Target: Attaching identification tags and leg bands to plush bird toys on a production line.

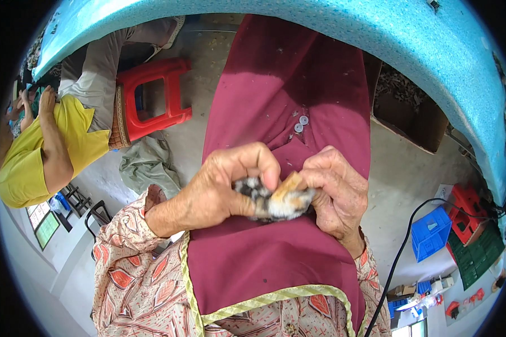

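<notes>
Above my lap, a small furry piece with white, black and orange-tan patches (pixel 289 205) is gripped between my two hands. My left hand (pixel 219 180) pinches its dark-and-white side with thumb and fingers closed. On the other side, my right hand (pixel 337 191) is closed on the piece's edge, next to a tan flap (pixel 287 185) that stands up from it. Part of the piece is covered by my fingers, and its exact kind cannot be made out. Beneath it lies my maroon apron (pixel 275 258), with two pale buttons (pixel 301 124) farther up.
A blue speckled table edge (pixel 343 22) curves across the far side. Under it at right stands a brown box (pixel 402 121) of dark scraps. At left are a red stool (pixel 152 101) and a person in yellow (pixel 56 146). A black cable (pixel 402 247) hangs beside a blue crate (pixel 431 233).
</notes>
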`<state>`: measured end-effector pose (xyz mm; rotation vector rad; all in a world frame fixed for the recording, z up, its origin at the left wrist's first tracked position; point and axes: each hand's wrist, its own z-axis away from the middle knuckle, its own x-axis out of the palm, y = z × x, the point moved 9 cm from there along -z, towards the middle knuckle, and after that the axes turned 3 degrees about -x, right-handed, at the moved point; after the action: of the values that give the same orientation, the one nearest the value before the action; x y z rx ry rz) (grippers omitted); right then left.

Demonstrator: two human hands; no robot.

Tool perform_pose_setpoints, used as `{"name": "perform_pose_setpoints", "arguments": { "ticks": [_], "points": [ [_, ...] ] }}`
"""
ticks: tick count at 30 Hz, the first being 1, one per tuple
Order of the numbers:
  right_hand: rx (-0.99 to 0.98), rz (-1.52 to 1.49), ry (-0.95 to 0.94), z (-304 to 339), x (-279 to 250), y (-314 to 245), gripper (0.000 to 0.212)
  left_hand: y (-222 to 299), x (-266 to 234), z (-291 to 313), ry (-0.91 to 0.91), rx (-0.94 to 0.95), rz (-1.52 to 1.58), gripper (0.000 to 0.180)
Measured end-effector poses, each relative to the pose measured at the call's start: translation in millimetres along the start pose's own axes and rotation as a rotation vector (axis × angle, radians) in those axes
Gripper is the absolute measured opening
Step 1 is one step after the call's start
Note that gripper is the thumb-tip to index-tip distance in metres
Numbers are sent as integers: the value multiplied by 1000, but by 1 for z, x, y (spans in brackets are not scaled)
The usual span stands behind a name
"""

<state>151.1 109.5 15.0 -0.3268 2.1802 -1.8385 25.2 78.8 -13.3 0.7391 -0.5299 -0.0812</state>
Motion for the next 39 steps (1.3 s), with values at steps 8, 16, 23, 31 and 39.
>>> {"name": "perform_pose_setpoints", "arguments": {
  "ticks": [8, 16, 23, 31, 39],
  "points": [
    [40, 107, -50, 8, 7, 15, 21, 8, -17, -11, 162, 26, -276, 28],
    [24, 130, 21, 1, -3, 13, 16, 3, -10, -12, 58, -113, -260, 18],
    [21, 6, -36, 4, 6, 12, 16, -29, 5, 0, -235, -371, 30, 21],
    [98, 6, -44, 7, 11, 26, 13, -42, 2, 0, -271, -575, 58, 31],
    [173, -145, -78, 6, 10, 29, 7, -35, 5, 16, -137, -454, 375, 19]
  ]
}}
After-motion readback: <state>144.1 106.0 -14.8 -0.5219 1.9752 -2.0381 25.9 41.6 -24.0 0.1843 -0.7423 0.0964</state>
